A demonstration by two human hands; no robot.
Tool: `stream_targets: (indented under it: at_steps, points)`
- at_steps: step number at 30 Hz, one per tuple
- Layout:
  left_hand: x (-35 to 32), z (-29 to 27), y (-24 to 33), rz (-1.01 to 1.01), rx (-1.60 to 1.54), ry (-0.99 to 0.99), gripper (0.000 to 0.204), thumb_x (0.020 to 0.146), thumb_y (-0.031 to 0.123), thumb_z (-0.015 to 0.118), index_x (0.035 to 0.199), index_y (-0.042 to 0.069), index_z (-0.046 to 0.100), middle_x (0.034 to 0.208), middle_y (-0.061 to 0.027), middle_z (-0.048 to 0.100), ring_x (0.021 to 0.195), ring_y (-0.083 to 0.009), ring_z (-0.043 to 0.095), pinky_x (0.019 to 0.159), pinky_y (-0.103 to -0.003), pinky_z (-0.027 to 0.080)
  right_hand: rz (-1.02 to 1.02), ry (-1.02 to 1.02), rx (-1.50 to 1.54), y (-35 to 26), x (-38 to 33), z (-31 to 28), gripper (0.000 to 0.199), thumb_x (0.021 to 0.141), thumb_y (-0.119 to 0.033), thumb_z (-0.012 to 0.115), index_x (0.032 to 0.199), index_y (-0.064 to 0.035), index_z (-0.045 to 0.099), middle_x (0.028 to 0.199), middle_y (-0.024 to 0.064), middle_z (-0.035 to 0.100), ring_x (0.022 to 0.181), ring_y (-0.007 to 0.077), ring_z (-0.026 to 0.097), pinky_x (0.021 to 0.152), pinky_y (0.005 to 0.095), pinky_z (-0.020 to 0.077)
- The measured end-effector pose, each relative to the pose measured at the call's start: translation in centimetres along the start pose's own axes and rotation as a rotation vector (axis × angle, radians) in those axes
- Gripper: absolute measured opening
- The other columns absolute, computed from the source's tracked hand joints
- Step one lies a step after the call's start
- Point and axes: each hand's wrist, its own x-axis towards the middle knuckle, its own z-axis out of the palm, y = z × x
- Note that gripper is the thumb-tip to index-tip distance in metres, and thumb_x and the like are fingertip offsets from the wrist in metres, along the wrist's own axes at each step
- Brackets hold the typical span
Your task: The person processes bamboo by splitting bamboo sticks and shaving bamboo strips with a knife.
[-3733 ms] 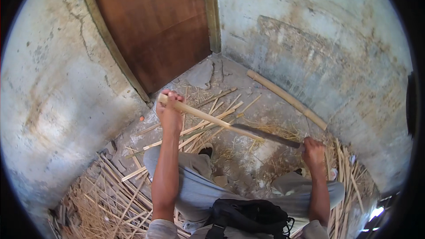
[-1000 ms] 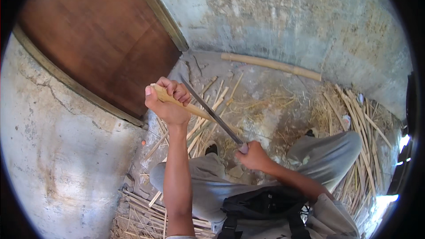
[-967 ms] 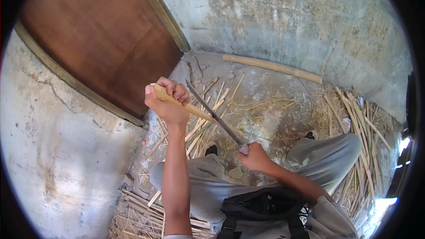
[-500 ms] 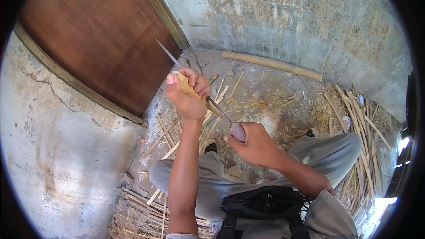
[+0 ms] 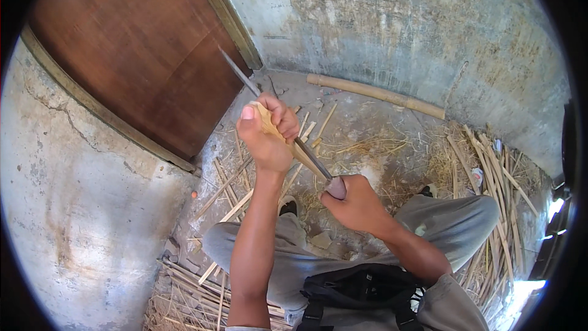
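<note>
My left hand [image 5: 269,144] is closed round a pale yellow bamboo strip [image 5: 304,160], its thumb lying along the upper end. With fingers wrapped tight, my right hand [image 5: 358,203] grips the rounded greyish-purple handle of a long knife [image 5: 240,76]. The narrow blade runs up and left from that handle, right alongside the strip, and passes behind my left fingers. Its pointed tip sticks out beyond them, in front of the brown door. Part of the strip and the middle of the blade are hidden by my left hand.
Split bamboo strips [image 5: 503,202] lie piled to the right, and more strips [image 5: 193,288] lie at lower left. A thick bamboo pole [image 5: 376,94] rests along the far wall. The brown door [image 5: 147,49] stands at upper left. A black bag [image 5: 364,288] sits at my waist.
Both hands have shifted slightly right and down, the right hand and knife handle drawing down. More of the blade now shows beyond my left hand.
</note>
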Motion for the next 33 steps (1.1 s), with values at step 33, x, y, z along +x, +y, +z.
stream_targets:
  at_steps: [33]
  points:
    - [0.1, -2.7, 0.8, 0.131, 0.068, 0.361, 0.052, 0.088, 0.063, 0.033, 0.068, 0.015, 0.032, 0.057, 0.0023, 0.027, 0.047, -0.0097, 0.026, 0.043, -0.025, 0.020, -0.020, -0.052, 0.017, 4.4, -1.2, 3.5, 0.024, 0.075, -0.016, 0.068, 0.065, 0.0023, 0.055, 0.054, 0.0151, 0.050, 0.049, 0.0191, 0.046, 0.051, 0.0378, 0.0417]
